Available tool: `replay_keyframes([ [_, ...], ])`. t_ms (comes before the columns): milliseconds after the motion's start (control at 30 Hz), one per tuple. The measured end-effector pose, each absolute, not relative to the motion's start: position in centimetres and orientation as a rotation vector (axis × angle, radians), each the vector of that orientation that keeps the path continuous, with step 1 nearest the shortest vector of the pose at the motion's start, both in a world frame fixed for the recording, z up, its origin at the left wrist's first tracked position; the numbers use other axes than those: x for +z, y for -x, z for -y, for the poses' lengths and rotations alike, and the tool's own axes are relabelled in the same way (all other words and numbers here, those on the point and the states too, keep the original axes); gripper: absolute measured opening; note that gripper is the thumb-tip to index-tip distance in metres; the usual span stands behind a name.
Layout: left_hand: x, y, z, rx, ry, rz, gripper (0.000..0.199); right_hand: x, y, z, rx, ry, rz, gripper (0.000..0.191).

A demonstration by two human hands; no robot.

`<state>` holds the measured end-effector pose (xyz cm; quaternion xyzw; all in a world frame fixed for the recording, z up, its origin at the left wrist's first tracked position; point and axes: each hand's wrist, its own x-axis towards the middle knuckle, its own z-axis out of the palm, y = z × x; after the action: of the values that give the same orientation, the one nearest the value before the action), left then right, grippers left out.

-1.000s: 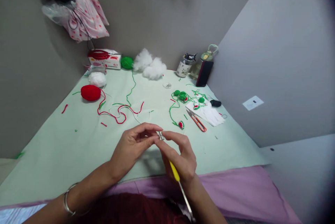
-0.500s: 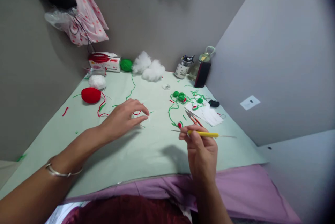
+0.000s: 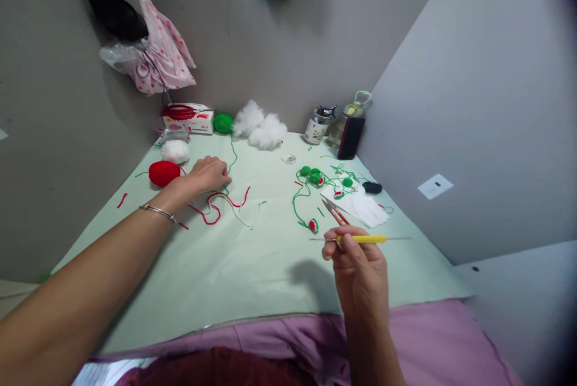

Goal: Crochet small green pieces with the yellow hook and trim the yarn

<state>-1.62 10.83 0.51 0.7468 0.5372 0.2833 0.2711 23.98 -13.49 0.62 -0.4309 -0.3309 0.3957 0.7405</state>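
Observation:
My right hand [image 3: 358,263] is closed around a yellow-handled crochet hook [image 3: 363,239], held level above the front right of the table. My left hand [image 3: 210,174] reaches over the table beside the red yarn ball [image 3: 164,174], its fingers curled down at the green strand [image 3: 234,154] that runs from the green yarn ball [image 3: 223,123]. Whatever the fingertips pinch is too small to make out. Red yarn [image 3: 218,217] and a white strand [image 3: 237,213] lie loose just in front of that hand. A small red and green crocheted piece [image 3: 313,225] lies near the hook's tip.
Orange-handled scissors [image 3: 336,210], white paper [image 3: 360,207] and tangled green pieces [image 3: 314,175] lie at the right. White stuffing [image 3: 267,131], a pen holder [image 3: 316,127], a phone [image 3: 351,138] and a tissue box [image 3: 198,119] stand along the back. A white yarn ball [image 3: 175,151] sits left.
My left hand has moved away to the back left, its fingers now curled down, uncovering the loose red and white yarn. My right hand still holds the hook. The view has shifted slightly.

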Motion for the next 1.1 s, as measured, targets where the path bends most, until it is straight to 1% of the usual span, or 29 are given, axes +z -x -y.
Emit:
replay_keyframes([
  [100,0.5,0.6,-10.1,0.82,-1.894,-1.359,0.021,0.7,-23.3,13.3,0.954,0.933,0.743,0.011],
  [133,0.7,0.4,-9.6,0.85,-1.853,-1.313,0.021,0.8,-23.1,13.1,0.989,0.93,0.749,0.011],
  [233,1.8,0.4,-7.9,0.923,-1.749,-1.187,0.038,1.2,-22.4,12.6,1.094,0.916,0.748,0.011],
  [300,2.2,0.8,-7.4,0.958,-1.708,-1.181,0.041,1.6,-21.9,12.3,1.151,0.902,0.744,0.011],
  [433,1.5,1.1,-8.4,0.944,-1.69,-1.327,0.019,1.9,-20.7,12.2,1.209,0.888,0.76,0.013],
  [567,0.5,0.3,-10.1,0.85,-1.642,-1.349,0.024,1.6,-20.0,12.2,1.23,0.921,0.802,0.015],
  [667,1.5,-0.3,-9.7,0.868,-1.566,-1.192,0.017,1.4,-20.0,11.8,1.246,0.918,0.801,0.017],
  [800,3.9,-1.1,-6.0,1.036,-1.436,-0.94,0.027,1.7,-20.0,10.5,1.324,0.915,0.78,0.026],
  [933,4.6,-2.5,-0.2,1.097,-1.335,-0.842,0.022,2.0,-19.0,9.3,1.41,0.901,0.783,0.039],
  [1000,4.6,-3.2,2.4,1.052,-1.203,-0.772,0.019,1.9,-18.3,9.1,1.456,0.878,0.815,0.037],
  [1100,4.5,-3.3,5.0,0.959,-0.974,-0.667,0.019,1.6,-17.5,9.5,1.55,0.873,0.886,0.026],
])
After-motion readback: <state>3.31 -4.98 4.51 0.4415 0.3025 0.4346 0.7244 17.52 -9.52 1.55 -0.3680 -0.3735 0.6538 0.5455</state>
